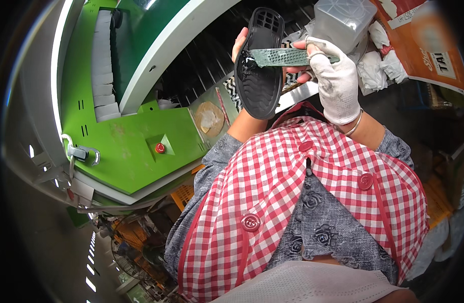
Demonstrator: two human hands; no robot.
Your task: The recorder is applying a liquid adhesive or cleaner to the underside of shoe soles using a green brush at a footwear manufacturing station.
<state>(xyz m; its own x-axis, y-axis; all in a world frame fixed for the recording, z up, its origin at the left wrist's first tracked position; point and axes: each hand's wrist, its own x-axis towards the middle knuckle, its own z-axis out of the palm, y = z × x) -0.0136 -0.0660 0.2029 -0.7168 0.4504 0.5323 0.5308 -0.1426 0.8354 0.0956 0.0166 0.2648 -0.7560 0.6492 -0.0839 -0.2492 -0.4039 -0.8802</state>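
Note:
A black sandal sole (259, 88) is held upright at the top of the head view, its wavy tread and grid-like end facing me. My left hand (239, 44) is closed round it from behind; most of this hand is hidden by the sole. My right hand (336, 81), in a white glove with bare fingertips, grips a flat grey-green tool (282, 57) with a dimpled surface. Its far end touches or lies just over the sole's middle, where whitish, shiny smears show. I cannot tell what that end is made of.
A green machine (126, 151) with a red button (160, 148) stands on the left, beside a dark slatted conveyor (191, 60). A round tan disc (209, 118) lies near it. On the right are a clear plastic box (343, 22), white wrapped bundles (373, 70) and an orange printed sheet (436, 43).

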